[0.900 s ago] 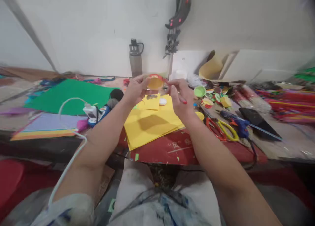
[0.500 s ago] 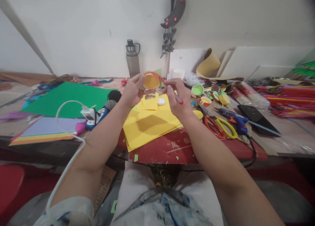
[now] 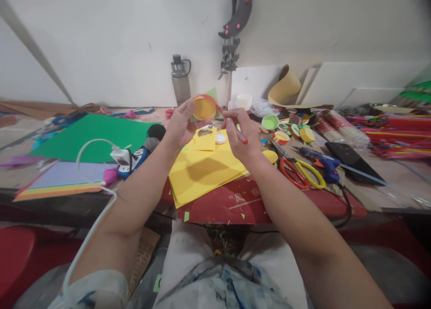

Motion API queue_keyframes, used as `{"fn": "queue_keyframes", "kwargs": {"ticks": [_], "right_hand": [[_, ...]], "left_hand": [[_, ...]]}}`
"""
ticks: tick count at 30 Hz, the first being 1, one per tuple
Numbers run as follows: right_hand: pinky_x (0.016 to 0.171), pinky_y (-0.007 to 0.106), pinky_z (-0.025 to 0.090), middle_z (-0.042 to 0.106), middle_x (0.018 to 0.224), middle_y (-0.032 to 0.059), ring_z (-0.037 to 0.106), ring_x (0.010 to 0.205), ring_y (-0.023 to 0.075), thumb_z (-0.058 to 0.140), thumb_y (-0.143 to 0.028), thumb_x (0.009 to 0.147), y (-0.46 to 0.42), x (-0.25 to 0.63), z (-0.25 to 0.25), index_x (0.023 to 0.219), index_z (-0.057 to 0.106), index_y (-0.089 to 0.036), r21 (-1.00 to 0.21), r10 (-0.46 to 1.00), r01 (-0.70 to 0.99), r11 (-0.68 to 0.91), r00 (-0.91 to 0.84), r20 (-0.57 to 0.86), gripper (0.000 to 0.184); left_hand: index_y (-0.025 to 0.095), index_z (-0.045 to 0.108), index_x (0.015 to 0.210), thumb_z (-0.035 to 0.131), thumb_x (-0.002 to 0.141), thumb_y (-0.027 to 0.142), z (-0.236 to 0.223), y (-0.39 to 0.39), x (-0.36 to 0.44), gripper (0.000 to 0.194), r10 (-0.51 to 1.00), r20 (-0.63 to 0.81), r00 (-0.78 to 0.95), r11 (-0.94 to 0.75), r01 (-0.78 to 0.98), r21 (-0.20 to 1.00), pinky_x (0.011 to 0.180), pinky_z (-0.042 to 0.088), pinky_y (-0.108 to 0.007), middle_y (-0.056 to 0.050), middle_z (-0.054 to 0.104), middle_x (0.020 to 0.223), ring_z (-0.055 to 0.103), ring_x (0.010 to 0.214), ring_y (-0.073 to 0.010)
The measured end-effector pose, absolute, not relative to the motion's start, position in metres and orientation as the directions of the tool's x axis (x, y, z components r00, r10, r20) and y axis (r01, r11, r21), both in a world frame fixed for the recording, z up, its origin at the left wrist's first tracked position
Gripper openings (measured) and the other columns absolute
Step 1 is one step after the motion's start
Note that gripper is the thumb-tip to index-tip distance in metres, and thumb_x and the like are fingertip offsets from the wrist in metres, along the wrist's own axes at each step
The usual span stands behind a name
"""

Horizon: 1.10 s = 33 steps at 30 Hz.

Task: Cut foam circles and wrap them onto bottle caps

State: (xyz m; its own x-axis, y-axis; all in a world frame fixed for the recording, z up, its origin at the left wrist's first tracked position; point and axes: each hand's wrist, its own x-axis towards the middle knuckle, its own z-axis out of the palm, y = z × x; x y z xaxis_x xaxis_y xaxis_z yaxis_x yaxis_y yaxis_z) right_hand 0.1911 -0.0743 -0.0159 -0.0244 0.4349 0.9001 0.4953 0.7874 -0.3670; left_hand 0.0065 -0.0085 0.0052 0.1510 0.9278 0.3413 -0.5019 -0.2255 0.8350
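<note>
Raised above the table, my left hand is closed around a shallow round piece, yellow on its face with a red rim. A green sheet stands out behind the round piece; whether the hand holds it too, I cannot tell. My right hand pinches a red pen, its tip close to the right side of the rim; contact is not clear. Below lie yellow paper sheets, a smaller yellow piece with a cutout and a white round lid.
To the right are red-and-yellow-handled scissors, a blue glue gun, a black phone and several small round paper cups. At left are a green sheet, a power strip with a white cable, and a bottle behind.
The round piece has shifted slightly left and up in my left hand, and its face shows more. My right hand stays nearly in place with the pen.
</note>
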Motion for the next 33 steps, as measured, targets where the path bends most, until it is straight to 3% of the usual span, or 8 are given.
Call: {"fn": "queue_keyframes", "kwargs": {"ticks": [6,17,23,27,30,33], "right_hand": [[0.085,0.041,0.060,0.074,0.102,0.0076,0.073,0.089,0.0212,0.042,-0.037,0.109,-0.072,0.189,-0.018,0.113,0.058,-0.025,-0.329,0.400,0.484,0.811,-0.049,0.915,0.021],[0.084,0.039,0.059,0.071,0.098,0.0063,0.071,0.091,0.0199,0.042,-0.034,0.108,-0.069,0.185,-0.024,0.114,0.059,-0.025,-0.318,0.389,0.481,0.817,-0.053,0.920,0.021],[0.083,0.038,0.058,0.070,0.091,0.0041,0.070,0.085,0.0189,0.046,-0.039,0.107,-0.071,0.183,-0.025,0.110,0.061,-0.025,-0.398,0.473,0.454,0.797,-0.060,0.879,0.021],[0.085,0.039,0.059,0.071,0.093,0.0036,0.069,0.082,0.0185,0.041,-0.043,0.109,-0.074,0.182,-0.022,0.113,0.062,-0.027,-0.460,0.489,0.411,0.787,0.040,0.871,0.027],[0.093,0.040,0.058,0.070,0.104,0.0052,0.070,0.095,0.0192,0.039,-0.051,0.110,-0.069,0.182,-0.020,0.114,0.063,-0.029,-0.511,0.485,0.400,0.761,0.173,0.857,0.033],[0.097,0.039,0.057,0.069,0.109,0.0066,0.069,0.105,0.0206,0.051,-0.059,0.104,-0.058,0.183,-0.022,0.116,0.062,-0.027,-0.573,0.533,0.335,0.748,0.211,0.819,0.035]], "left_hand": [[0.024,0.068,0.135,0.080,0.086,0.042,0.007,-0.009,0.008,0.054,0.956,0.259,0.138,-0.148,-0.537,0.830,0.076,0.067,-0.023,-0.009,0.080,0.115,0.075,0.114,-0.0280],[0.027,0.072,0.126,0.077,0.089,0.043,0.005,-0.005,0.010,0.040,0.965,0.256,0.060,-0.181,-0.556,0.811,0.076,0.066,-0.021,-0.004,0.082,0.108,0.077,0.109,-0.0218],[0.030,0.068,0.135,0.066,0.097,0.046,0.008,-0.003,0.006,0.041,0.965,0.256,0.060,-0.198,-0.474,0.858,0.078,0.066,-0.020,-0.003,0.079,0.123,0.075,0.112,-0.0196],[0.033,0.066,0.139,0.066,0.097,0.053,0.005,0.006,0.000,0.047,0.937,0.297,0.186,-0.193,-0.432,0.881,0.080,0.066,-0.022,-0.003,0.080,0.120,0.075,0.113,-0.0201],[0.032,0.066,0.139,0.069,0.094,0.056,0.002,0.007,0.001,0.051,0.923,0.321,0.213,-0.203,-0.440,0.875,0.082,0.066,-0.023,-0.004,0.081,0.116,0.074,0.116,-0.0221],[0.028,0.067,0.137,0.070,0.092,0.056,0.000,0.000,0.009,0.053,0.945,0.298,0.132,-0.215,-0.435,0.874,0.082,0.066,-0.024,-0.006,0.081,0.115,0.072,0.121,-0.0258]]}}
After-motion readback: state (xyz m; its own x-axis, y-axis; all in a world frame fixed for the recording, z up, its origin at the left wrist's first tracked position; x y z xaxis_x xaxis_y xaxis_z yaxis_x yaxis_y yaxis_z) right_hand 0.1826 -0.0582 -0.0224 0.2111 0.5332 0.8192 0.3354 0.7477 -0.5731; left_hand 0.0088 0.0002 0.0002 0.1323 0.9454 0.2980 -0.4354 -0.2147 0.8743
